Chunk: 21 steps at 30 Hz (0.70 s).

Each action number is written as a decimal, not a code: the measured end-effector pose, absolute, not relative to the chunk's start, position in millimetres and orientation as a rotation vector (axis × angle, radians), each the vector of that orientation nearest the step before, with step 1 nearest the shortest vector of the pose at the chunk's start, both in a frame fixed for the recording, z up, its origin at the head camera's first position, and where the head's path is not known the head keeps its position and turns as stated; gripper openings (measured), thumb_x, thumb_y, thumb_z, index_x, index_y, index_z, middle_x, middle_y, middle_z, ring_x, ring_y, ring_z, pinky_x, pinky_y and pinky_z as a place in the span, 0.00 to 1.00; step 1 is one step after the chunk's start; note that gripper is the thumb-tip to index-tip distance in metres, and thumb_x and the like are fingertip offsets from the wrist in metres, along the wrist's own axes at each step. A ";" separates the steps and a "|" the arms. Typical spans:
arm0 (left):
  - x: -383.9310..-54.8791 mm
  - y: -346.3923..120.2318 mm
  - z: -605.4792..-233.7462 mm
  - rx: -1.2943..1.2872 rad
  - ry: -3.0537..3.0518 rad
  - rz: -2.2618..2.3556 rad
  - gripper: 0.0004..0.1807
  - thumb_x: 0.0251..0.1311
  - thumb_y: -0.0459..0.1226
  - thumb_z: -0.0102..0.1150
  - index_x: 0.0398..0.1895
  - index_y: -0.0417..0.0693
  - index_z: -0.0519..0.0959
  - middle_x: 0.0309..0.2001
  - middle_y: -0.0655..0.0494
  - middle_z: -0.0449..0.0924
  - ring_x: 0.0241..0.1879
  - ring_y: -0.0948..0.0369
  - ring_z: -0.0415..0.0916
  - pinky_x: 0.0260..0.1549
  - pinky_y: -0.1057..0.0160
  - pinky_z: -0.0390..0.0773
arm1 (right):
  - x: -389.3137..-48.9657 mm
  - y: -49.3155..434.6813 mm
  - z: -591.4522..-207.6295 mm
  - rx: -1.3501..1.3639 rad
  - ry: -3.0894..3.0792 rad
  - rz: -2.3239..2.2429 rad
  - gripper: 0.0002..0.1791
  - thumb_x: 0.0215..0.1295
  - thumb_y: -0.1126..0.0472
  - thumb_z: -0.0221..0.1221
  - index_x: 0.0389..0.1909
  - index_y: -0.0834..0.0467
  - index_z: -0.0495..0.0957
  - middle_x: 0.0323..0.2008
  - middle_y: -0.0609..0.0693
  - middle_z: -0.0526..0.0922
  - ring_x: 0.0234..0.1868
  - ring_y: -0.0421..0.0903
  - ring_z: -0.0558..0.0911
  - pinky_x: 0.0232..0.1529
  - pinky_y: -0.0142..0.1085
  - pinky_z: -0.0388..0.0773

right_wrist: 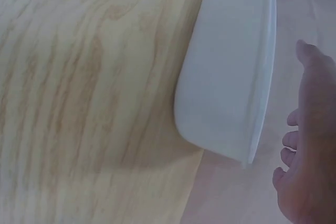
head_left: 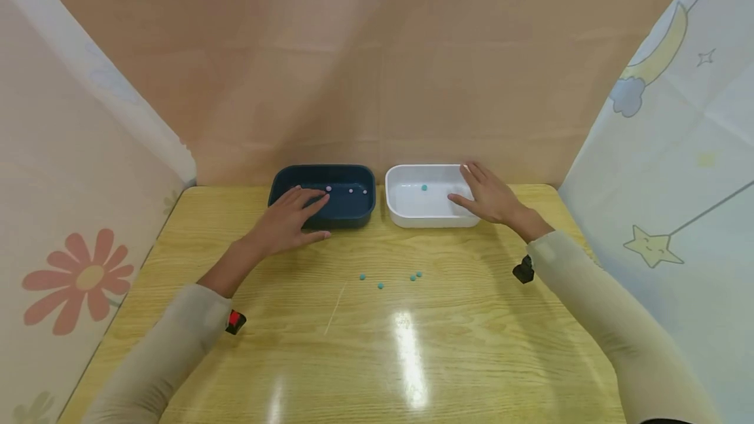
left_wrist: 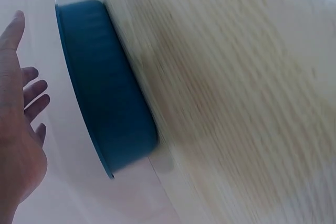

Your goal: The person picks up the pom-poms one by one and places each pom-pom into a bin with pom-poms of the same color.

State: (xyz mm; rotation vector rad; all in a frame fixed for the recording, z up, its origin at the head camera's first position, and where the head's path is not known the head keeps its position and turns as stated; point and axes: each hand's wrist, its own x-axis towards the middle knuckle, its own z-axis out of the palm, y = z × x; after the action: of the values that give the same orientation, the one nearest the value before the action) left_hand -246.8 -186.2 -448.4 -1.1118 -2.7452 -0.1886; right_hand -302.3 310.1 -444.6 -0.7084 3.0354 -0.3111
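Note:
My left hand (head_left: 288, 220) hovers over the near left part of a dark blue tray (head_left: 347, 222), its fingers spread and holding nothing. Several small pale pink beads (head_left: 328, 188) lie inside that tray. Over the right end of a white tray (head_left: 412, 221) is my right hand (head_left: 491, 198), fingers extended with the thumb apart, nothing in its grasp. One small teal bead (head_left: 424, 187) lies in the white tray. In the left wrist view the left hand (left_wrist: 18, 108) is beside the blue tray's wall (left_wrist: 105, 87); the right wrist view has the right hand (right_wrist: 310, 135) beside the white wall (right_wrist: 226, 72).
Several teal beads (head_left: 380, 286) lie on the wooden table (head_left: 365, 358) in front of the trays. A tan backdrop (head_left: 377, 70) rises right behind both trays. Patterned side panels (head_left: 677, 169) stand along the left and right of the table.

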 end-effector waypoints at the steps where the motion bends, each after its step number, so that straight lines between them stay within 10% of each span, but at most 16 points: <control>1: -244.3 -183.9 -448.6 -1.125 -2.732 -0.189 0.49 0.67 0.62 0.65 0.82 0.44 0.64 0.76 0.39 0.67 0.76 0.42 0.64 0.79 0.40 0.54 | -302.0 311.1 -446.6 -0.699 3.032 -0.317 0.52 0.79 0.35 0.51 0.83 0.70 0.47 0.84 0.69 0.45 0.85 0.66 0.44 0.82 0.60 0.44; 21: -208.1 -142.3 -476.1 -1.436 -2.802 -0.545 0.35 0.62 0.51 0.76 0.69 0.43 0.81 0.59 0.51 0.81 0.54 0.56 0.79 0.55 0.54 0.82 | -307.5 317.3 -469.7 -0.687 3.009 -0.320 0.54 0.79 0.33 0.48 0.84 0.70 0.42 0.85 0.68 0.36 0.85 0.65 0.37 0.83 0.58 0.37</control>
State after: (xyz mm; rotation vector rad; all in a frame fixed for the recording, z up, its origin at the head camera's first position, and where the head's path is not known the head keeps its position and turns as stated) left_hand -208.1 -142.3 -476.1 -1.4363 -2.8020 -0.5446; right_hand -307.5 317.3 -469.7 -0.6870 3.0091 -0.3201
